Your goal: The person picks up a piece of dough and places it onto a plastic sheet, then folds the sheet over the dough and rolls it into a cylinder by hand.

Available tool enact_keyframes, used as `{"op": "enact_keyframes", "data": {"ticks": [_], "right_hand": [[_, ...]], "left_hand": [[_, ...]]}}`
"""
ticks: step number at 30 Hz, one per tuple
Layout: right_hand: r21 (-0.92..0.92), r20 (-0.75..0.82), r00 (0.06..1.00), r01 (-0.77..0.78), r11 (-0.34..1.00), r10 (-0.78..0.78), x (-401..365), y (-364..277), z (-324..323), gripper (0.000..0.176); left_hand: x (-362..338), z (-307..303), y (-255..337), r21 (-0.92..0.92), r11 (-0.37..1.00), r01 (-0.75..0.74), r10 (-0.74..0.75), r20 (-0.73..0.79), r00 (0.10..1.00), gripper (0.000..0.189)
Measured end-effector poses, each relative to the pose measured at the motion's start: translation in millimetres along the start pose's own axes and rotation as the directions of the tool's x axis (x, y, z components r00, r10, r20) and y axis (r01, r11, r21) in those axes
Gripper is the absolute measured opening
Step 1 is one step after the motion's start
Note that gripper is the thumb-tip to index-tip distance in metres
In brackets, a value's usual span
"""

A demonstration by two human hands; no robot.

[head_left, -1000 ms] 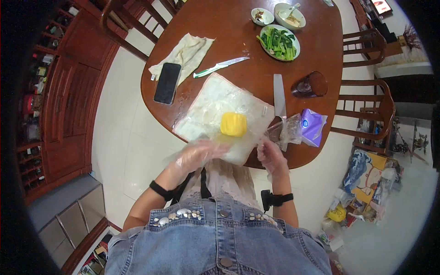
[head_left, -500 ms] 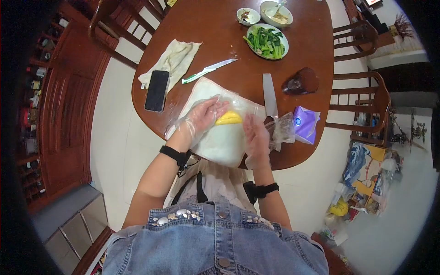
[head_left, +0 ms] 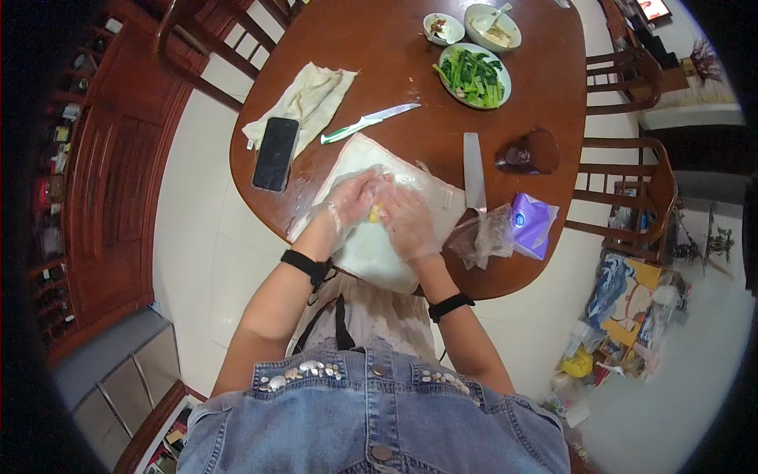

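My left hand [head_left: 353,197] and my right hand [head_left: 409,219], both in clear plastic gloves, meet over a white cloth [head_left: 379,257] at the table's near edge. Between them is a yellow item [head_left: 375,213], mostly hidden, with a small part showing; the fingers of both hands are wrapped over it. A green-and-white-handled knife [head_left: 371,122] lies beyond the cloth. To the right of the cloth is a broad blade [head_left: 474,172], its lower end beside a crumpled clear plastic bag [head_left: 483,237].
A black phone [head_left: 276,154] rests on a cream cloth [head_left: 316,99] at left. Green vegetables on a plate [head_left: 505,77], two bowls [head_left: 513,31], a dark transparent object [head_left: 529,152] and a purple packet [head_left: 533,225] are on the wooden table [head_left: 395,47]. Chairs stand around it.
My right hand has moved left onto the yellow item and now covers most of it. My hands have come together. The whole view has shifted slightly.
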State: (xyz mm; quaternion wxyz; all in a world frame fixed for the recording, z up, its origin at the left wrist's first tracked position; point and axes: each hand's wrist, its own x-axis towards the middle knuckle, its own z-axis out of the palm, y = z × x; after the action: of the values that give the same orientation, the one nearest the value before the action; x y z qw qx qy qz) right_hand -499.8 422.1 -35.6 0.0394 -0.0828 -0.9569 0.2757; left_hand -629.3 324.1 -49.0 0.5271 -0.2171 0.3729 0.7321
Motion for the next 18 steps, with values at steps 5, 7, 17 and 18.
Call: {"op": "enact_keyframes", "data": {"ticks": [5,7,17,18], "right_hand": [[0.603,0.189,0.966,-0.256,0.756,0.175,-7.8,26.9,-16.4,0.049],[0.478,0.185,0.977,-0.186,0.858,0.109,-11.1,31.9,-29.6,0.053],[0.282,-0.038,0.968,0.25,0.926,-0.249,-4.8,64.9,-9.3,0.071],[0.283,-0.037,0.968,0.249,0.926,-0.248,-1.5,59.7,-11.7,0.071]], "left_hand": [[-13.6,-6.1,3.0,0.048,0.99,-0.134,0.129,0.096,0.987,0.034],[-33.9,-10.8,-3.9,0.387,0.885,-0.258,0.217,0.148,0.965,0.041],[-47.3,-8.0,-28.8,0.81,-0.167,-0.563,0.501,0.561,0.659,0.093],[-48.4,-5.0,-25.8,0.79,-0.359,-0.497,0.388,0.611,0.69,0.094]]}}
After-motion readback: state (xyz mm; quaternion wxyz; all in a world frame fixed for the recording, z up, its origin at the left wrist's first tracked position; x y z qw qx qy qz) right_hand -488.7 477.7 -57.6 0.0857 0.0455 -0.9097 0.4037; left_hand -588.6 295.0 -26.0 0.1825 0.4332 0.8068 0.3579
